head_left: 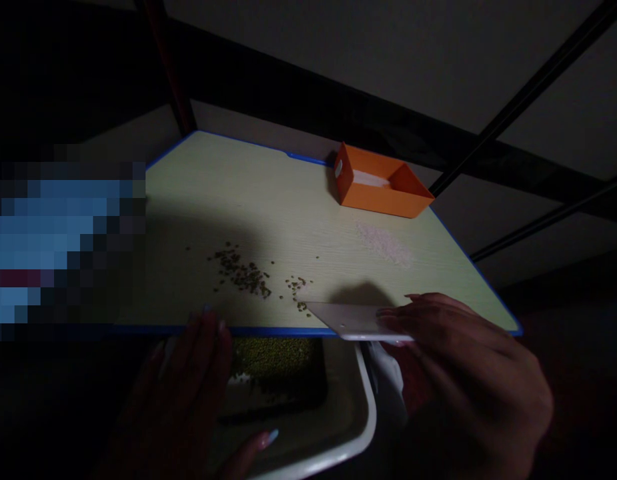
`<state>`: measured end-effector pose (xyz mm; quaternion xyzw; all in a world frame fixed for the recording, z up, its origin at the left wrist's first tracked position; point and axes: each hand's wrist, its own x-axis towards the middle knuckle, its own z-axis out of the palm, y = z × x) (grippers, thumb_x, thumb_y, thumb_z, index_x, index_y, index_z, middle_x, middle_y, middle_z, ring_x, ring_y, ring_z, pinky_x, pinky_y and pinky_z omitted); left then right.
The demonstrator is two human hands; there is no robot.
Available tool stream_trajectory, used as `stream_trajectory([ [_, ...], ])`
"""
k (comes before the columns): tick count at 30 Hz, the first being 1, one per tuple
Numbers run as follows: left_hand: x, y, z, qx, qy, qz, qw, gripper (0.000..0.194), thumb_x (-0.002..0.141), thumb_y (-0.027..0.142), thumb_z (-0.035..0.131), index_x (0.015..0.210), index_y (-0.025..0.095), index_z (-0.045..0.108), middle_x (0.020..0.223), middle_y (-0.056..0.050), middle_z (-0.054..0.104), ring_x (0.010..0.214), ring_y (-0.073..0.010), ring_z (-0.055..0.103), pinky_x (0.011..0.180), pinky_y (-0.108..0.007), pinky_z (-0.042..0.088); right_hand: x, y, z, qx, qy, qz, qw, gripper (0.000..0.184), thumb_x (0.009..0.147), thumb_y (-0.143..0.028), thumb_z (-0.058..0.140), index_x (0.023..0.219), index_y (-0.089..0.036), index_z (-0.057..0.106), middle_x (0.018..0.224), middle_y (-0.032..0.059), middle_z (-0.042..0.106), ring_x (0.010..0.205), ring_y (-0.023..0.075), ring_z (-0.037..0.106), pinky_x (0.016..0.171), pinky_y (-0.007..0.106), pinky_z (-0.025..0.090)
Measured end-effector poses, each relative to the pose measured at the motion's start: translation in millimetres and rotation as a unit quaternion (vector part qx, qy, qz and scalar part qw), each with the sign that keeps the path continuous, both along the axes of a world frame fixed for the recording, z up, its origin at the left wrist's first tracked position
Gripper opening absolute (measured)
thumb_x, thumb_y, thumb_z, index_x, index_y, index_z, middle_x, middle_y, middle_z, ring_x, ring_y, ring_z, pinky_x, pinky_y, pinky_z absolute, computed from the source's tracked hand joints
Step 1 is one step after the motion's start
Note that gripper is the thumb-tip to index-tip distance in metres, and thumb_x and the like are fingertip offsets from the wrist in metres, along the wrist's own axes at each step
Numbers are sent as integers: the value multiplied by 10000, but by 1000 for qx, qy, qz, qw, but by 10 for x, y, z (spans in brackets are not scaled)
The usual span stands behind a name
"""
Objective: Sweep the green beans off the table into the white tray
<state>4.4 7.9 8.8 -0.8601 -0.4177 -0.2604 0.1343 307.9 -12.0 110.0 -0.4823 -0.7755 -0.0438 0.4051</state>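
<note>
My right hand (pixel 458 373) is closed on a thin white card (pixel 345 319), whose edge lies flat at the near edge of a pale tabletop (pixel 268 200) with blue trim. A few small green beans (pixel 243 273) lie scattered on the table just left of the card's tip. My left hand (pixel 188 393) grips the rim of a white tray (pixel 338 427) held below the table's near edge. In the tray sits a dark container (pixel 273 373) filled with green beans.
An orange open box (pixel 378 183) stands at the table's far right edge. A patch of white grains (pixel 383 243) lies in front of it. Dark frame bars run behind the table. The left side is a blurred area.
</note>
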Motion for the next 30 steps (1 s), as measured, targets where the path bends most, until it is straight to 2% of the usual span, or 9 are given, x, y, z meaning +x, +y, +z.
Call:
stream_trajectory([
  [4, -5, -2, -26, -2, 0, 4, 1000, 952, 832, 617, 543, 1566, 89, 244, 1742, -129, 171, 1638, -243, 127, 1344, -408, 96, -13, -41, 10, 8, 3, -16, 1000, 411, 901, -73, 662, 1181, -362, 750, 1003, -32, 816, 886, 231, 782, 957, 491, 611],
  [8, -13, -17, -58, 3, -4, 11, 1000, 969, 827, 666, 529, 1556, 82, 272, 1721, -157, 253, 1626, -272, 178, 1348, -419, 121, -7, -61, 19, 3, 1, -9, 1000, 420, 903, -70, 652, 1181, -368, 752, 1003, -36, 813, 883, 230, 783, 960, 486, 612],
  [13, -36, -42, -96, -2, 2, 22, 1000, 974, 812, 682, 520, 1563, 112, 275, 1692, -171, 323, 1600, -337, 261, 1308, -557, 272, -11, -37, 21, 4, -3, -1, 1000, 426, 911, -76, 641, 1195, -373, 753, 981, -37, 813, 868, 226, 783, 955, 480, 617],
  [15, -32, -36, -93, 2, 5, 19, 1000, 978, 811, 676, 515, 1561, 96, 273, 1696, -177, 302, 1612, -329, 226, 1319, -556, 246, -18, -28, 10, 5, 0, 4, 1000, 421, 910, -72, 646, 1192, -365, 755, 977, -34, 812, 862, 219, 779, 959, 473, 614],
  [18, -17, -16, -74, 10, 5, 14, 1000, 989, 817, 681, 500, 1559, 72, 262, 1719, -163, 236, 1630, -276, 166, 1350, -467, 142, -29, -29, -1, 4, 5, 4, 1000, 422, 912, -68, 639, 1194, -361, 750, 991, -31, 812, 877, 219, 776, 969, 480, 608],
  [20, -15, -8, -72, 9, 5, 12, 1000, 993, 816, 676, 513, 1558, 67, 259, 1722, -162, 230, 1630, -275, 163, 1353, -453, 126, -35, -36, 2, 7, 5, -5, 1000, 422, 911, -65, 635, 1192, -358, 751, 998, -30, 811, 884, 222, 777, 973, 486, 606],
  [26, -48, -44, -134, -12, 5, 27, 1000, 1014, 788, 695, 536, 1578, 133, 238, 1694, -154, 316, 1598, -363, 256, 1248, -627, 375, -52, -17, 32, 10, -13, -1, 1000, 456, 904, -62, 636, 1213, -382, 738, 987, -41, 815, 863, 223, 786, 939, 477, 625],
  [28, -50, -56, -138, -16, 1, 33, 999, 1012, 785, 693, 539, 1584, 154, 229, 1691, -140, 326, 1591, -357, 279, 1225, -627, 413, -51, -6, 27, 10, -16, 1, 1000, 467, 897, -59, 644, 1217, -388, 733, 988, -42, 817, 858, 223, 787, 941, 479, 626],
  [30, -46, -58, -123, -13, -2, 30, 999, 1006, 784, 692, 543, 1583, 162, 237, 1693, -131, 326, 1591, -346, 283, 1258, -607, 377, -44, -1, 18, 10, -18, 2, 1000, 466, 893, -59, 655, 1214, -389, 731, 993, -40, 818, 857, 224, 787, 940, 481, 628],
])
